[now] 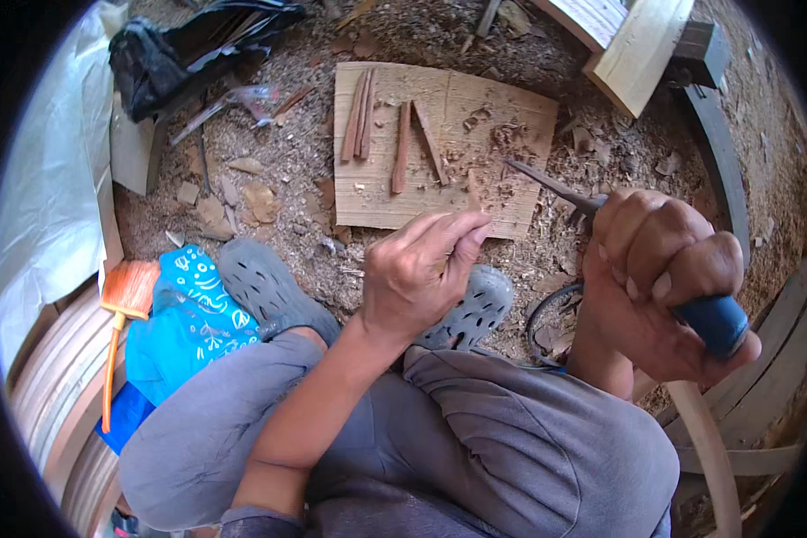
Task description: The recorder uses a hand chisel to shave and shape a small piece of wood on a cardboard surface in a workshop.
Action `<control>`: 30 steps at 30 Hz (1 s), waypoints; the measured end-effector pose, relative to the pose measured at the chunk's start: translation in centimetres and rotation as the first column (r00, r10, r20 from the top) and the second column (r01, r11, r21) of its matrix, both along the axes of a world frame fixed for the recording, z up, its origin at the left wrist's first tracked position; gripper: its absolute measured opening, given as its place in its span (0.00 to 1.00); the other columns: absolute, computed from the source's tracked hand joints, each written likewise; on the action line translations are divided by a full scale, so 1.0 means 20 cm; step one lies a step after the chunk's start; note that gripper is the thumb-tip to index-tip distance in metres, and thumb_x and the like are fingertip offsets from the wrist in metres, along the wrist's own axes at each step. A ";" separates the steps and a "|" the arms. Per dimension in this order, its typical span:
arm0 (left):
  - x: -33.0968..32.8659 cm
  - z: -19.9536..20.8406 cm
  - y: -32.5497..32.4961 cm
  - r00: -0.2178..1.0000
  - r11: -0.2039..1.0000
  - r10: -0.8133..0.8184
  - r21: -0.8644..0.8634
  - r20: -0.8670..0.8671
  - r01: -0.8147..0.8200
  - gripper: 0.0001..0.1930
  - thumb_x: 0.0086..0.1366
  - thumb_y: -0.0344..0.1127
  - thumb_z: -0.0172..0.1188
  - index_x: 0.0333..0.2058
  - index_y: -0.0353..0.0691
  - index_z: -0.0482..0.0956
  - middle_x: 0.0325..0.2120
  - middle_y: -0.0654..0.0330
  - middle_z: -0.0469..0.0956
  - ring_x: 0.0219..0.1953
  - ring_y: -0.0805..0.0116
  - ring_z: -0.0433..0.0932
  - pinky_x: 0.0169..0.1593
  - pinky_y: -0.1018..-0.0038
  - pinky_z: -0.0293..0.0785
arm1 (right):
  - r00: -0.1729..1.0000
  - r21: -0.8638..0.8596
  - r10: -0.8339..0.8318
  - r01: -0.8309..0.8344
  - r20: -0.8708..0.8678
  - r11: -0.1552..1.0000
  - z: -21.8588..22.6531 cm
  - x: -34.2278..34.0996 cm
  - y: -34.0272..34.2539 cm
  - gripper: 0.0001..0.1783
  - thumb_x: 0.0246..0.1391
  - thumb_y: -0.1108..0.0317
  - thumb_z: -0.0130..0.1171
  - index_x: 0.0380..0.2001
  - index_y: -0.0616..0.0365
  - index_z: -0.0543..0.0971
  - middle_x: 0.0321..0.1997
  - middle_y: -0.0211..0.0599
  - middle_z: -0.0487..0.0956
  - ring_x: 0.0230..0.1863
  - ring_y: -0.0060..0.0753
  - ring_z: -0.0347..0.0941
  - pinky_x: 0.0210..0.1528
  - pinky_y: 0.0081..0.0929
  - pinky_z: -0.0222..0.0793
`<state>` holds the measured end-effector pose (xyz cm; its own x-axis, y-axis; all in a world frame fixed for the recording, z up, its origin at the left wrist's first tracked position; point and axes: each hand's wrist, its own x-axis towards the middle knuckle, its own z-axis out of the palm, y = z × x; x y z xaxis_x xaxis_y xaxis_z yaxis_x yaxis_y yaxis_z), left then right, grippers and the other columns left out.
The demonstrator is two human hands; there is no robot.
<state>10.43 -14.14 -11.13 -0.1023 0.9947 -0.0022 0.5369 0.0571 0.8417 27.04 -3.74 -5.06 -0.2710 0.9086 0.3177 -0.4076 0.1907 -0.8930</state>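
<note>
My left hand [426, 264] is closed in a pinch above the near edge of a flat wooden board [502, 108]. A slim, light-brown wood sliver [473, 186] rises from its fingertips over the board; the gripped end is hidden. My right hand [668, 242] is wrapped round the blue handle [715, 325] of a narrow-bladed tool. Its dark, pointed metal blade [551, 184] reaches left over the board's right side, apart from the sliver. Several reddish-brown wood strips [402, 148] lie on the board's left and middle, with curled shavings [509, 134] at its right.
Shavings and wood scraps [258, 202] litter the ground. An orange brush [127, 291] rests on blue cloth [188, 327] at the left. A black plastic bag [166, 67] lies far left. Planks [641, 54] stand far right. My grey clogs [273, 287] flank the board's near side.
</note>
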 end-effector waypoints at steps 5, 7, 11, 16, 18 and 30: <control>0.00 0.00 0.01 1.000 1.000 0.011 -0.024 0.002 -0.011 0.05 0.66 0.35 0.69 0.37 0.42 0.86 0.29 0.57 0.86 0.30 0.60 0.87 0.30 0.68 0.81 | 0.996 -0.123 -0.084 0.081 -0.016 0.989 -0.02 0.03 -0.01 0.33 0.65 0.30 0.40 0.25 0.48 0.69 0.17 0.28 0.65 0.18 0.23 0.60 0.22 0.27 0.54; 0.01 -0.01 0.02 0.998 0.998 0.034 -0.047 0.059 -0.032 0.06 0.64 0.36 0.71 0.36 0.41 0.86 0.29 0.57 0.86 0.30 0.60 0.87 0.30 0.69 0.81 | 0.996 -0.115 -0.078 0.073 -0.037 0.991 -0.04 0.01 -0.01 0.33 0.65 0.29 0.38 0.25 0.48 0.69 0.17 0.28 0.65 0.18 0.23 0.60 0.22 0.27 0.54; 0.02 0.01 0.04 0.990 0.995 0.068 -0.081 0.127 -0.058 0.06 0.62 0.35 0.73 0.34 0.41 0.86 0.28 0.56 0.86 0.30 0.60 0.87 0.31 0.69 0.81 | 0.998 -0.145 -0.069 0.070 0.010 0.987 -0.03 -0.01 -0.03 0.34 0.66 0.29 0.39 0.25 0.48 0.70 0.17 0.29 0.66 0.18 0.23 0.61 0.22 0.27 0.55; 0.04 0.01 0.06 0.983 0.990 0.124 -0.085 0.136 -0.113 0.07 0.59 0.32 0.76 0.33 0.37 0.87 0.26 0.55 0.86 0.27 0.65 0.86 0.32 0.71 0.80 | 0.991 0.068 -0.051 0.060 -0.123 0.996 0.07 -0.11 -0.06 0.34 0.64 0.29 0.45 0.24 0.48 0.72 0.17 0.29 0.70 0.19 0.24 0.66 0.21 0.25 0.56; 0.03 0.03 0.05 0.986 0.990 0.106 -0.103 0.125 -0.093 0.06 0.60 0.32 0.74 0.33 0.38 0.87 0.28 0.56 0.86 0.29 0.61 0.86 0.32 0.69 0.80 | 0.957 -0.133 -0.274 0.284 0.093 0.950 -0.06 -0.18 -0.12 0.34 0.64 0.29 0.46 0.23 0.48 0.72 0.16 0.27 0.70 0.17 0.24 0.65 0.18 0.21 0.54; 0.03 0.01 0.05 0.989 0.998 0.065 -0.032 0.134 -0.061 0.05 0.63 0.33 0.70 0.33 0.40 0.83 0.27 0.57 0.83 0.29 0.57 0.84 0.30 0.65 0.78 | 0.991 -0.017 0.125 -0.126 -0.056 0.992 -0.01 -0.18 0.00 0.40 0.63 0.26 0.40 0.22 0.54 0.70 0.14 0.36 0.68 0.13 0.27 0.59 0.15 0.26 0.52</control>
<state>11.12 -13.05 -10.93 -0.1619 0.9856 -0.0479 0.4128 0.1117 0.9039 23.48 -3.84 -5.25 -0.3661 0.8751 0.3165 -0.4755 0.1164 -0.8720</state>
